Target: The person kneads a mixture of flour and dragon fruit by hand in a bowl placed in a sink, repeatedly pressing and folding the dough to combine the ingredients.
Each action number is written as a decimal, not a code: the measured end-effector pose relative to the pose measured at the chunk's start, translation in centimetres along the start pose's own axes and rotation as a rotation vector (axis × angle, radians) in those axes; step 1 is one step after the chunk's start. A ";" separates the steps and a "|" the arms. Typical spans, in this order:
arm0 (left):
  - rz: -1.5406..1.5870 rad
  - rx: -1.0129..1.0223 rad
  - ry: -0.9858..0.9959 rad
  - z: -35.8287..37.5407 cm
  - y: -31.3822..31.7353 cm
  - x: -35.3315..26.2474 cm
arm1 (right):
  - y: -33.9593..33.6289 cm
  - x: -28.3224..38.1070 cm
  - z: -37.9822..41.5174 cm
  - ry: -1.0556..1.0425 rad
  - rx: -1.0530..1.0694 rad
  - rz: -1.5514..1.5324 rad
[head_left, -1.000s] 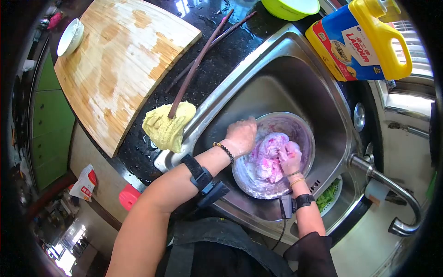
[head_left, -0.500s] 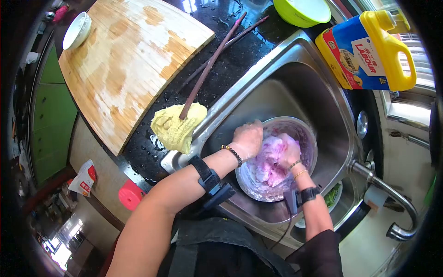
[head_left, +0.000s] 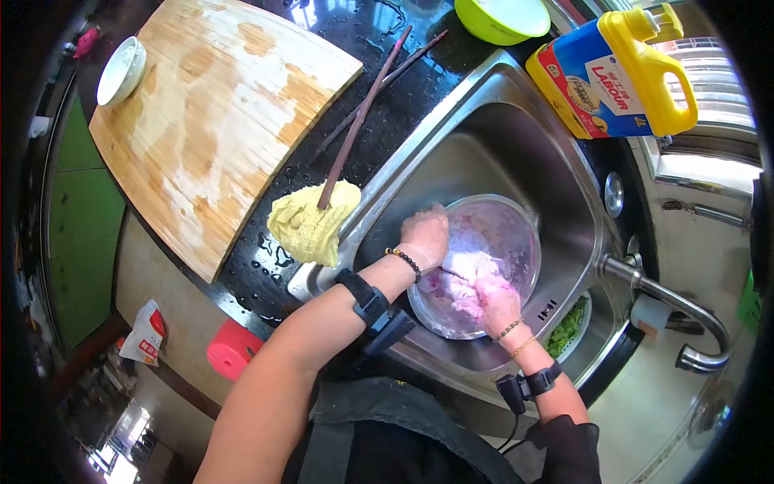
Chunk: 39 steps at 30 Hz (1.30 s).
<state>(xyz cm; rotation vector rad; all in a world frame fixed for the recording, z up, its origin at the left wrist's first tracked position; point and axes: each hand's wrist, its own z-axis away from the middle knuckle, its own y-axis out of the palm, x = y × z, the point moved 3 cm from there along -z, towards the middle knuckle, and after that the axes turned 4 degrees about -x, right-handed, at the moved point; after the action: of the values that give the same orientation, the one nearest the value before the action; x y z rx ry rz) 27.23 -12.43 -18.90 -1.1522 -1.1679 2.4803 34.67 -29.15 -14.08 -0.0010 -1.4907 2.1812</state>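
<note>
A round metal bowl (head_left: 520, 234) stands in the sink, its inner wall smeared with pale purple residue. My left hand (head_left: 426, 234) is closed over the bowl's left rim. Inside the bowl lies a sticky pink-purple dough (head_left: 468, 274). My right hand (head_left: 498, 300), coated with pink dough, presses into the near right side of this mass with curled fingers. The dough hides its fingertips.
The steel sink (head_left: 476, 145) surrounds the bowl. Left of it are a yellow cloth (head_left: 302, 222), crossed chopsticks (head_left: 363, 113) and a wooden board (head_left: 210, 121). A yellow detergent jug (head_left: 613, 77), faucet (head_left: 661, 290) and bowl of greens (head_left: 571, 329) are on the right.
My right hand has moved toward the near side of the bowl, gathering the dough there. More of the bowl's far inner wall shows. My left hand stays at the rim.
</note>
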 end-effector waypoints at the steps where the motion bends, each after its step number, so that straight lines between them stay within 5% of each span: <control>1: 0.002 -0.012 -0.002 0.1 0.1 -0.1 | 0.6 0.1 -0.2 -0.093 -0.041 0.006; 9: 0.037 -0.031 -0.015 -0.2 0.7 0.1 | 6.8 1.9 -3.4 0.209 0.452 0.201; 19: 0.053 -0.035 -0.036 -0.1 0.1 -0.3 | 12.7 -2.5 -4.9 0.066 0.633 0.072; 22: 0.047 -0.039 -0.054 -0.1 -0.5 -0.7 | 15.3 -5.0 -4.8 -0.177 0.587 0.103; 25: 0.013 -0.053 -0.051 -0.2 0.0 -0.5 | 13.3 -4.6 -5.2 -0.643 0.424 0.217; 30: -0.023 -0.036 0.030 0.0 0.0 -0.3 | 11.1 -3.0 -4.2 -0.499 0.165 0.029; 32: -0.034 -0.055 0.066 -0.1 0.1 -0.4 | 7.9 -1.3 -3.1 -0.068 0.136 -0.431; 34: -0.028 -0.023 0.047 -0.2 0.2 -0.5 | 6.2 -1.0 -1.2 -0.106 0.091 -0.261; 36: -0.025 0.003 0.016 -0.2 0.3 -0.3 | 2.3 -1.4 -1.2 0.194 -0.068 -0.577; 38: -0.047 0.018 0.024 -0.3 0.2 -0.3 | -0.7 -1.5 -3.9 -0.139 -0.385 -0.086; 39: -0.049 0.008 0.018 -0.4 0.3 -0.1 | -0.8 -1.2 -5.8 -0.166 -0.371 -0.089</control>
<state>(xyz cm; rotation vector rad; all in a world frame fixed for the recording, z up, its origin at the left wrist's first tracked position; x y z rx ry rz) 27.63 -12.46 -19.15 -1.1277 -1.1667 2.4314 37.62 -24.31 -16.00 0.1215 -1.9310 1.8439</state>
